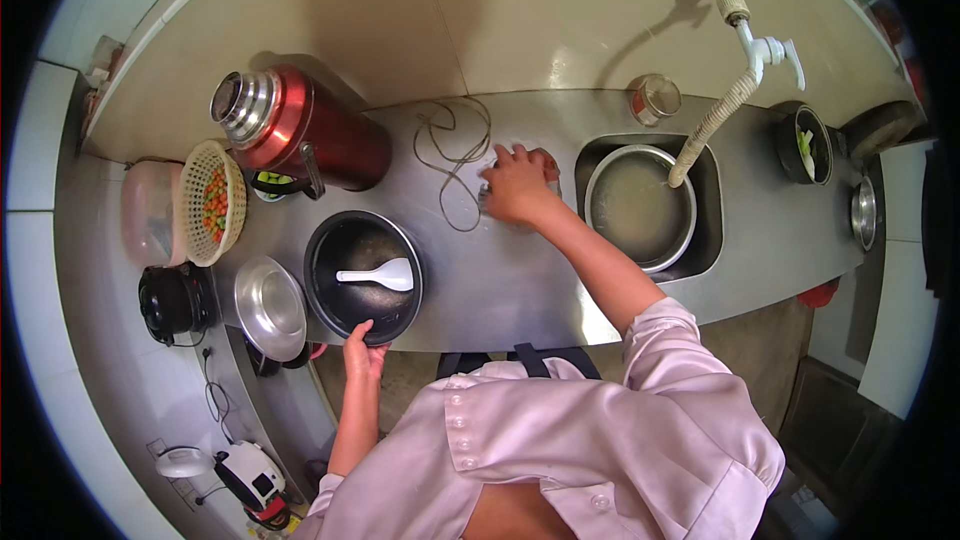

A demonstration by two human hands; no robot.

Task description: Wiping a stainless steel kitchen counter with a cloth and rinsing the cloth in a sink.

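Observation:
My left hand [366, 351] grips the near rim of a black inner cooking pot [324, 255], thumb over the edge. A white plastic rice paddle [390, 274] lies inside the pot. Over the middle of the steel counter [480, 300] my right hand [517, 184] rests on a small reddish and clear item [550, 165], mostly hidden under the palm and fingers; whether it is gripped cannot be told. A thin looped cord [440, 165] lies just left of that hand. To its right, a metal pot [591, 199] of cloudy water stands in the sink [709, 232].
A red thermos flask [330, 127] stands behind the black pot. Left are a basket [193, 195] of diced vegetables and a metal bowl [251, 307]. A hose from the tap [769, 51] hangs into the sink pot. A glass jar [656, 100] stands behind the sink, a dark pot [791, 150] farther right.

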